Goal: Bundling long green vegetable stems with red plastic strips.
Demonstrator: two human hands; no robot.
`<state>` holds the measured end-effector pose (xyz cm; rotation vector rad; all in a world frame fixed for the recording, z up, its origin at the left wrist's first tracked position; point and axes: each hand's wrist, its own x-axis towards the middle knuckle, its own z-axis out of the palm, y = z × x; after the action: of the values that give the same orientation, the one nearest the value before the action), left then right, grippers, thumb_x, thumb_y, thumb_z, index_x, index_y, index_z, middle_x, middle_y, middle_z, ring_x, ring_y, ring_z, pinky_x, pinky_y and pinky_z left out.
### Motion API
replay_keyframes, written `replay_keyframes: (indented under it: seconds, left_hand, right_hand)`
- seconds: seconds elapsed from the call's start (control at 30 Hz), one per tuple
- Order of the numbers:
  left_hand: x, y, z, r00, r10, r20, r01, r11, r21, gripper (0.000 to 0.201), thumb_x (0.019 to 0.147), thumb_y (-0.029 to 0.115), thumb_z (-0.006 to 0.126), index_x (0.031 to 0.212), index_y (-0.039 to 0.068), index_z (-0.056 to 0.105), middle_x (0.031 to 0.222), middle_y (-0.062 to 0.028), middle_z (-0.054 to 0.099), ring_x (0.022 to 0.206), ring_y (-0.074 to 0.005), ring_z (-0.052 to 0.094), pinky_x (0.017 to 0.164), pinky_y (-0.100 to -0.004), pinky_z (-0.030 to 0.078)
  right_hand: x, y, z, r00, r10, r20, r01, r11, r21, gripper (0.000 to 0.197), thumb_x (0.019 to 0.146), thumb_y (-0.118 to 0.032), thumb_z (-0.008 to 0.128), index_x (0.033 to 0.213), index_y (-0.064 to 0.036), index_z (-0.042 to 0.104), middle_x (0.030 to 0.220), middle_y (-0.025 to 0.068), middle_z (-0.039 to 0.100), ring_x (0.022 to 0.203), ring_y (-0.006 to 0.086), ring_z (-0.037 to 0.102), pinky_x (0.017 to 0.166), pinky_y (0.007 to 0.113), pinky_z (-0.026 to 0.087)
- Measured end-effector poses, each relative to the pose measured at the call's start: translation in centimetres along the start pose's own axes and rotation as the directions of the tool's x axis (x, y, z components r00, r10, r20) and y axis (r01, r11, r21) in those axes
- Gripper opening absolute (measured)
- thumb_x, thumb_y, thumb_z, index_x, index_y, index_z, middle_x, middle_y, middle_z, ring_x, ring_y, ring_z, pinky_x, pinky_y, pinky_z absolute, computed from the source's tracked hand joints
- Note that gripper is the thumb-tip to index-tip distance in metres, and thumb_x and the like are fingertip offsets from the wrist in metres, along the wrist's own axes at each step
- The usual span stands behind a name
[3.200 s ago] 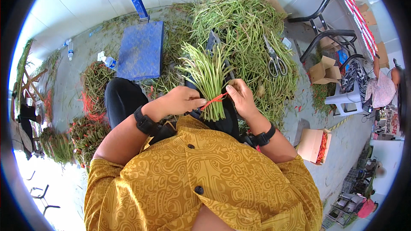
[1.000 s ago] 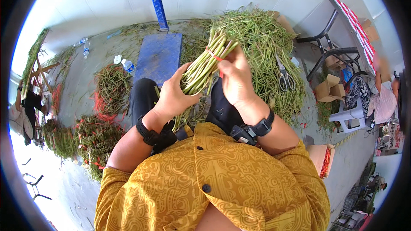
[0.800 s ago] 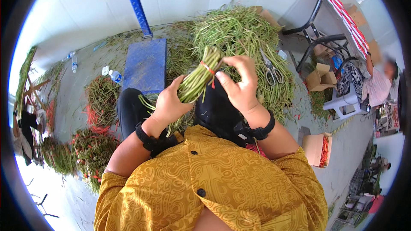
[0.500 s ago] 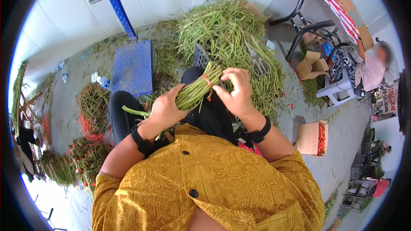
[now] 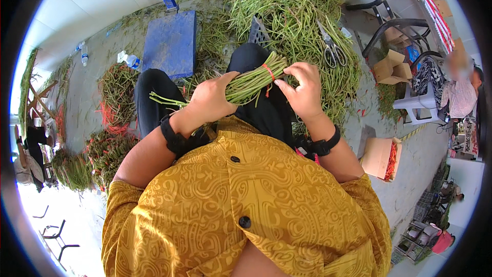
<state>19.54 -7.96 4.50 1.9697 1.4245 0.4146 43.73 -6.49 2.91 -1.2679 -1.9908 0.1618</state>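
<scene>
A bundle of long green stems (image 5: 248, 86) lies slantwise across my lap, bound near its upper right end by a thin red tie (image 5: 269, 71) whose tail hangs down. My left hand (image 5: 211, 98) is wrapped round the lower part, with a few loose stems poking out past its wrist side. At the tied end, my right hand (image 5: 303, 90) has thumb and fingers on the stem ends, just beyond the tie. Past my knees spreads a big heap of similar stems (image 5: 292, 13). Scissors (image 5: 334, 54) rest on the heap's right side.
A blue platform scale (image 5: 169, 43) stands ahead to the left. A dark perforated crate (image 5: 259, 32) sits against the heap. Tied bundles (image 5: 118, 92) lie at left. Open cardboard boxes (image 5: 376, 158), a grey stool (image 5: 417, 103) and a seated person (image 5: 456, 95) are at right.
The view has tilted down, so the surroundings sit higher and the scale's display has left the picture. Both hands keep hold of the bundle, which lies a little flatter.
</scene>
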Motion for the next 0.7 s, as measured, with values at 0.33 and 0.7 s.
replay_keyframes:
  seconds: [0.33,0.7]
  left_hand:
    - [-0.1,-0.4,0.4,1.000,0.017,-0.019,-0.015,0.998,0.065,0.070,0.059,0.018,0.068,0.124,0.006,0.045,0.102,-0.0174,0.060,0.095,-0.0311,0.058,0.083,-0.0362,0.046]
    - [-0.3,0.0,0.0,0.998,-0.007,0.057,0.003,0.997,0.079,0.076,0.057,0.022,0.068,0.127,0.007,0.041,0.109,-0.0191,0.057,0.102,-0.0323,0.055,0.088,-0.0370,0.043]
  right_hand:
    - [-0.4,0.6,1.1,0.956,0.283,0.084,-0.295,0.909,0.296,0.019,0.067,-0.013,0.074,0.076,-0.0024,0.062,0.091,0.0082,0.052,0.086,0.0236,0.051,0.077,0.033,0.042]
    - [-1.3,2.5,3.8,0.875,0.473,0.104,-0.410,0.608,0.680,0.010,0.073,-0.002,0.066,0.077,0.0030,0.059,0.093,0.0050,0.051,0.080,0.0118,0.049,0.073,0.024,0.042]
